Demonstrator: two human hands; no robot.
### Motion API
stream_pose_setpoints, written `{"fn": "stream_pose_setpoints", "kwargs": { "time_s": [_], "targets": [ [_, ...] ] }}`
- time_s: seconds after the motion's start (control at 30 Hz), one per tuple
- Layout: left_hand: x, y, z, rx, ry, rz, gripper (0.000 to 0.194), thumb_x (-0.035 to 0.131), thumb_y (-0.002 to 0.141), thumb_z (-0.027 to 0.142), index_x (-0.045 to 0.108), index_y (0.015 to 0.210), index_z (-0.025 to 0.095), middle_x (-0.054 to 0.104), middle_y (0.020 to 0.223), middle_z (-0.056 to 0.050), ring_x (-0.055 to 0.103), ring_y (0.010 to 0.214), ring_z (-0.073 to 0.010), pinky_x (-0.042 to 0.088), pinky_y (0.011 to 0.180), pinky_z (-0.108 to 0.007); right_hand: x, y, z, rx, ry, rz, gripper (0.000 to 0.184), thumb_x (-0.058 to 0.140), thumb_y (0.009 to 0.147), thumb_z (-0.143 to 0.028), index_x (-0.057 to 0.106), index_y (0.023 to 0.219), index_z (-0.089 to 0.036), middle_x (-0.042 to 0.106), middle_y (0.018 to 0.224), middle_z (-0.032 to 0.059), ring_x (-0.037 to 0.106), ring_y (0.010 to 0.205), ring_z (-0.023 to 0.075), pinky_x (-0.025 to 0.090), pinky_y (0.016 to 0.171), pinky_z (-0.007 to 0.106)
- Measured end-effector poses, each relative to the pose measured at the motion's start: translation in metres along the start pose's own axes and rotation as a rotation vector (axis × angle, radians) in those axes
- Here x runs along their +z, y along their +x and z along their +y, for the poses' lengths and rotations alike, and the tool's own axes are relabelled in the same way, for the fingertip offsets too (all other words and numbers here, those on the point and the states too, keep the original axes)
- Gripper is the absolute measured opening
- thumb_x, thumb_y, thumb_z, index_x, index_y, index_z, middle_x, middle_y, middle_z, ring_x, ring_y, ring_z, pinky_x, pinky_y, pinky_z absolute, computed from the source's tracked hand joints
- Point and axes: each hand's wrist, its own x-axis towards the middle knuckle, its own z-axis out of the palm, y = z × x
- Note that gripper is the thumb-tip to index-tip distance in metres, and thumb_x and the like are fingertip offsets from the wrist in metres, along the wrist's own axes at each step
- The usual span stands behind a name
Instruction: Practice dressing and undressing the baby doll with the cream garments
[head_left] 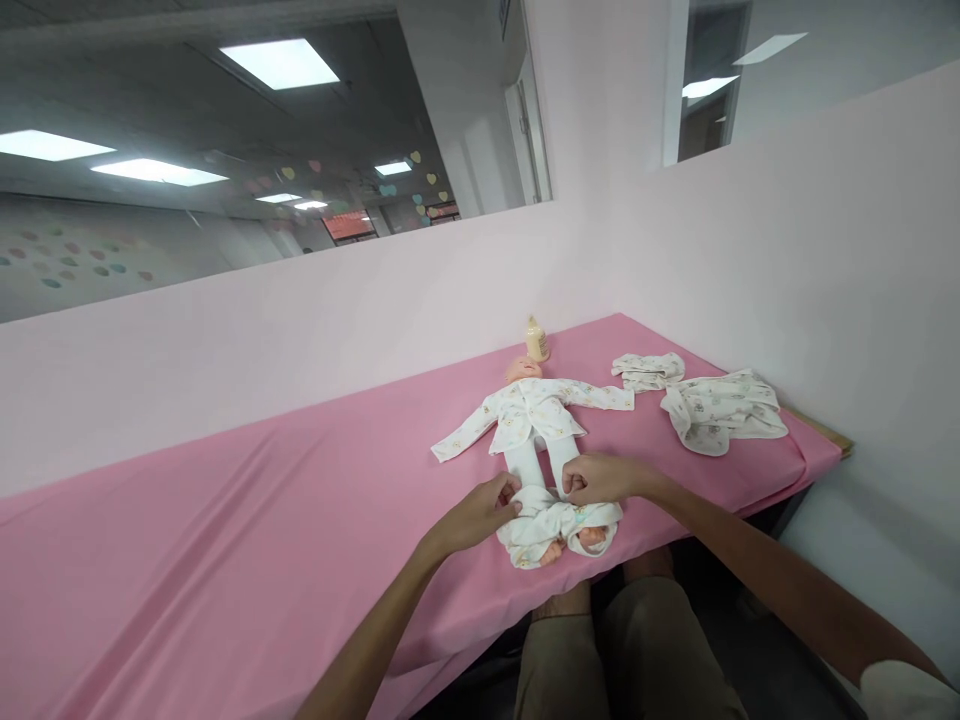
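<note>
A baby doll (525, 462) lies on its back, its head away from me, wearing a white patterned jacket (525, 405) with both sleeves spread out. White patterned baby pants (551, 522) are bunched around its lower legs, and its feet poke out at the near end. My left hand (484, 512) is closed on the left edge of the pants, thumb and forefinger together. On the other side, my right hand (600, 478) has its fingers curled at the pants' upper edge, against the doll's leg; the fingertips are partly hidden.
The doll rests on a table with a pink cover (315, 540). Behind its head stands a cream bottle (537, 342). To the right lie a folded white cloth (651, 371) and a larger patterned garment (724, 410). White walls (360, 320) border the table's back and right.
</note>
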Motion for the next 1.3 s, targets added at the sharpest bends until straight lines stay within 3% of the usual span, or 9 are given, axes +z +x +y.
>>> {"fn": "stream_pose_setpoints", "kwargs": {
  "time_s": [0.1, 0.27, 0.4, 0.57, 0.67, 0.77, 0.93, 1.07, 1.3],
  "targets": [
    [0.002, -0.003, -0.001, 0.021, 0.007, -0.029, 0.024, 0.051, 0.084, 0.034, 0.049, 0.101, 0.018, 0.054, 0.097, -0.003, 0.048, 0.084, -0.0159, 0.042, 0.073, -0.029, -0.005, 0.001, -0.006, -0.003, -0.045, -0.082, 0.007, 0.057, 0.074, -0.022, 0.061, 0.071, -0.018, 0.061, 0.068, -0.0009, 0.049, 0.057, 0.0102, 0.031, 0.049, 0.023],
    [0.019, -0.009, -0.005, 0.105, 0.35, 0.176, 0.016, 0.046, 0.078, 0.019, 0.049, 0.094, 0.018, 0.053, 0.099, -0.005, 0.047, 0.084, -0.018, 0.042, 0.073, -0.032, -0.005, 0.002, -0.01, -0.018, -0.077, -0.109, 0.028, 0.056, 0.08, -0.04, 0.055, 0.062, -0.018, 0.05, 0.057, -0.0026, 0.039, 0.051, 0.0091, 0.026, 0.047, 0.025],
    [0.036, -0.008, -0.012, 0.28, 0.603, 0.271, 0.021, 0.039, 0.08, 0.009, 0.052, 0.093, 0.018, 0.057, 0.095, -0.006, 0.047, 0.083, -0.0192, 0.041, 0.077, -0.034, -0.003, 0.006, -0.009, -0.081, -0.09, -0.139, 0.027, 0.06, 0.078, -0.044, 0.064, 0.071, -0.018, 0.057, 0.067, -0.0003, 0.047, 0.058, 0.0108, 0.031, 0.051, 0.024],
    [0.042, -0.006, -0.014, 0.316, 0.666, 0.279, 0.019, 0.04, 0.076, 0.006, 0.051, 0.085, 0.018, 0.056, 0.083, -0.005, 0.047, 0.077, -0.0187, 0.039, 0.074, -0.033, 0.003, 0.012, -0.017, -0.154, -0.152, -0.22, 0.019, 0.064, 0.073, -0.035, 0.064, 0.068, -0.017, 0.058, 0.071, 0.0008, 0.05, 0.065, 0.0129, 0.034, 0.056, 0.025],
    [0.037, -0.007, -0.012, 0.248, 0.507, 0.249, 0.013, 0.043, 0.073, 0.007, 0.047, 0.077, 0.019, 0.052, 0.076, -0.002, 0.046, 0.074, -0.0171, 0.038, 0.071, -0.031, 0.005, 0.013, -0.019, -0.112, -0.124, -0.137, 0.022, 0.071, 0.066, -0.034, 0.058, 0.065, -0.018, 0.052, 0.066, -0.0015, 0.045, 0.061, 0.0116, 0.031, 0.053, 0.024],
    [0.027, -0.004, -0.01, 0.111, 0.11, 0.27, 0.003, 0.045, 0.079, 0.017, 0.045, 0.076, 0.019, 0.051, 0.077, 0.0, 0.047, 0.073, -0.0147, 0.038, 0.066, -0.027, 0.002, 0.011, -0.016, -0.083, -0.014, -0.086, 0.023, 0.07, 0.069, -0.034, 0.054, 0.068, -0.018, 0.048, 0.067, -0.0031, 0.041, 0.059, 0.01, 0.028, 0.051, 0.023],
    [0.019, 0.016, -0.01, -0.054, -0.402, 0.361, 0.011, 0.048, 0.081, 0.027, 0.042, 0.076, 0.019, 0.041, 0.066, 0.006, 0.038, 0.057, -0.0082, 0.032, 0.053, -0.02, -0.006, 0.007, 0.003, 0.005, 0.409, -0.053, 0.025, 0.065, 0.078, -0.04, 0.052, 0.085, -0.019, 0.048, 0.072, -0.0043, 0.043, 0.062, 0.0089, 0.03, 0.053, 0.021],
    [0.019, 0.03, -0.011, -0.083, -0.52, 0.363, 0.01, 0.053, 0.076, 0.025, 0.044, 0.079, 0.019, 0.035, 0.06, 0.008, 0.03, 0.051, -0.006, 0.026, 0.049, -0.019, -0.005, 0.008, 0.024, 0.013, 0.646, 0.031, 0.029, 0.069, 0.077, -0.041, 0.051, 0.084, -0.019, 0.049, 0.072, -0.0044, 0.043, 0.062, 0.0083, 0.032, 0.055, 0.021],
    [0.021, 0.035, -0.033, -0.082, -0.528, 0.299, 0.014, 0.056, 0.078, 0.03, 0.049, 0.078, 0.018, 0.041, 0.063, 0.006, 0.033, 0.053, -0.0067, 0.025, 0.049, -0.019, 0.001, 0.003, 0.057, 0.133, 0.762, 0.291, 0.037, 0.063, 0.079, -0.055, 0.054, 0.079, -0.019, 0.052, 0.073, -0.0016, 0.044, 0.065, 0.0107, 0.034, 0.058, 0.025]
  ]
}}
